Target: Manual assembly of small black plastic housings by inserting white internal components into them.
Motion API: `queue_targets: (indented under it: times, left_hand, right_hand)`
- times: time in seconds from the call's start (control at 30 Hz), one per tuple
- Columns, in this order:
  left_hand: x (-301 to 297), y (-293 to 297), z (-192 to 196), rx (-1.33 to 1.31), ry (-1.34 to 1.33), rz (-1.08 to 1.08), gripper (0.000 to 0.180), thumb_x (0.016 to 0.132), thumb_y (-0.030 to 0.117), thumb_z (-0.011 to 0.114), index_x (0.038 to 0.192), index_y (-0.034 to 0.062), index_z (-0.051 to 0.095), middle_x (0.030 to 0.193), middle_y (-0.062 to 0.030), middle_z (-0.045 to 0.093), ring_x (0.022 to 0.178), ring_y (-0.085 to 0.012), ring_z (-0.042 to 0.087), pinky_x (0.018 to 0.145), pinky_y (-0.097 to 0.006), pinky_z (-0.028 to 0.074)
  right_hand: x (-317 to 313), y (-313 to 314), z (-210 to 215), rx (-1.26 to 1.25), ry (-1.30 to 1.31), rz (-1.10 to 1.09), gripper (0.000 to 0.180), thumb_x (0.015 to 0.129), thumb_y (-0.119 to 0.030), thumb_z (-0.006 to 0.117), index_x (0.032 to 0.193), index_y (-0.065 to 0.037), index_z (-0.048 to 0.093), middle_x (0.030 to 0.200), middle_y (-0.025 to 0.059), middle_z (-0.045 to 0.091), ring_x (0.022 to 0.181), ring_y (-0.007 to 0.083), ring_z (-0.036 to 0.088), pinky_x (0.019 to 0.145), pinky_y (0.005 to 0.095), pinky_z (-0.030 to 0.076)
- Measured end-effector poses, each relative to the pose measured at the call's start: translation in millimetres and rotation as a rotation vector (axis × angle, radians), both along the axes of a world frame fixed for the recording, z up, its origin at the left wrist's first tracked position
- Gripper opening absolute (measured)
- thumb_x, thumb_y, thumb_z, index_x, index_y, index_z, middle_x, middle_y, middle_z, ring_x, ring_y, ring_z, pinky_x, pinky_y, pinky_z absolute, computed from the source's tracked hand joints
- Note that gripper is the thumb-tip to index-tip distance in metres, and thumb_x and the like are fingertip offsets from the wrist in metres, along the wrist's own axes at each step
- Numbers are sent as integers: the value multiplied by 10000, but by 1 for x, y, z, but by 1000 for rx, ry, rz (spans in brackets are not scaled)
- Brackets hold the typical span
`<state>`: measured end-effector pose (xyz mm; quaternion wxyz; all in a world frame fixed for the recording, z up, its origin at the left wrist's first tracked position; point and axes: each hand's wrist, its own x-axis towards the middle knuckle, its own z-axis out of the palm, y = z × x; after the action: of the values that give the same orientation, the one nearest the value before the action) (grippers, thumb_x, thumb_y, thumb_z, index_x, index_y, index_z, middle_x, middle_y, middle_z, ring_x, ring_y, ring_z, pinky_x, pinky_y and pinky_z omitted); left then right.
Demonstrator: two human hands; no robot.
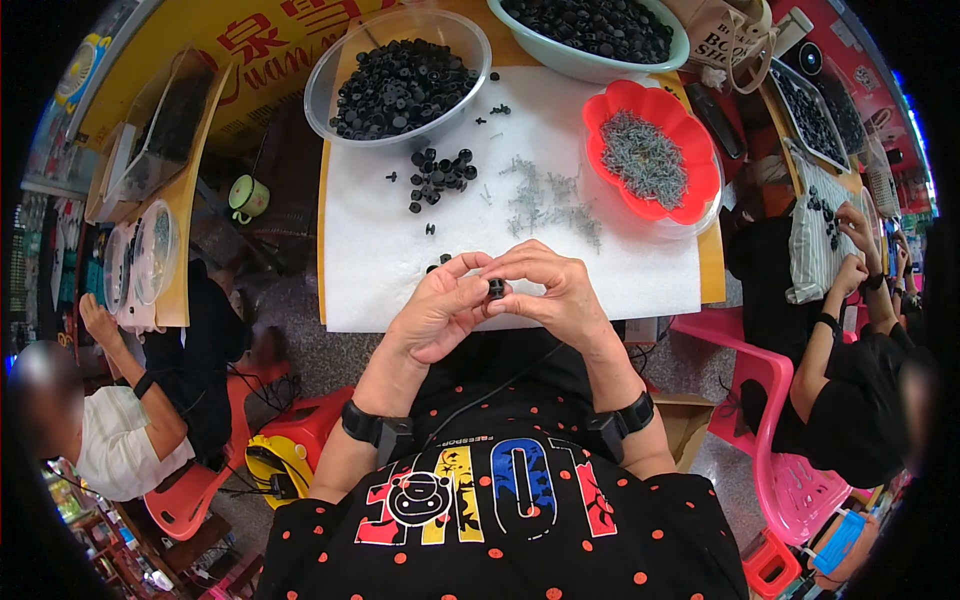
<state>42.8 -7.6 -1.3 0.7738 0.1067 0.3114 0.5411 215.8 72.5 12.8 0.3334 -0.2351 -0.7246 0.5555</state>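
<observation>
Black plastic is what the two hands meet on: a small black part (496, 288) sits pinched between the fingertips of the left hand (441, 312) and the right hand (556, 294), which are brought together just above the near edge of the white sheet (380, 250) that covers the table. Both hands are closed on that one piece, thumbs and forefingers pressed in from either side, and each wrist carries a dark band. Just beyond the fingers a single black part (441, 261) lies on the sheet, half hidden by the left hand. Farther out, near the middle of the sheet, lies a loose cluster of black parts (440, 175), and to its right a scatter of small grey screws (545, 200) spreads over the white. Right of those stands a red scalloped bowl (700, 205) with a heap of the same grey screws in it. At the far left of the sheet a clear round bowl (325, 90) is piled with black parts, and behind it, at the far edge, a pale green bowl (590, 62) holds more of them. To the person's right another person's hands (855, 245) work at a neighbouring table beside a pink chair (765, 400); to the left a third person sits on a red stool (185, 490).
</observation>
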Motion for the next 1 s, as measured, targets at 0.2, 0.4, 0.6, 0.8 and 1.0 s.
queue_targets:
  times: [0.2,0.4,0.6,0.8,1.0]
  left_hand:
    - [0,0,1,23,-28,-10,375,853,101,682,1164,59,476,1011,-73,616,913,-145,621,832,-264,520]
    - [-2,0,5,18,42,-15,384,854,80,670,1182,59,471,1009,-56,606,908,-144,618,834,-278,517]
    - [-11,5,5,-15,80,24,398,853,97,673,1185,33,463,1000,-66,618,859,-136,626,799,-264,520]
    - [-16,4,13,-9,144,9,420,846,108,687,1188,22,460,934,-65,629,816,-130,623,757,-248,516]
    - [-19,3,8,-22,109,55,448,859,148,657,1238,27,451,983,-97,639,820,-136,624,758,-246,517]
  right_hand:
    - [-2,-2,-4,77,52,-37,249,682,-124,773,902,-29,704,918,74,705,892,230,624,822,343,487]
    - [-6,-6,-11,76,71,-41,248,702,-115,766,923,-25,699,912,83,700,904,226,616,836,338,473]
    - [-17,-12,-1,12,34,-107,223,728,-89,742,935,-21,694,921,78,690,905,217,610,837,332,464]
    - [-18,-10,7,134,-36,-92,208,734,-79,733,928,-15,691,923,87,690,912,215,612,831,325,467]
    - [-26,-4,6,53,-42,-175,176,746,-30,710,920,-9,698,938,84,691,925,212,610,835,302,463]
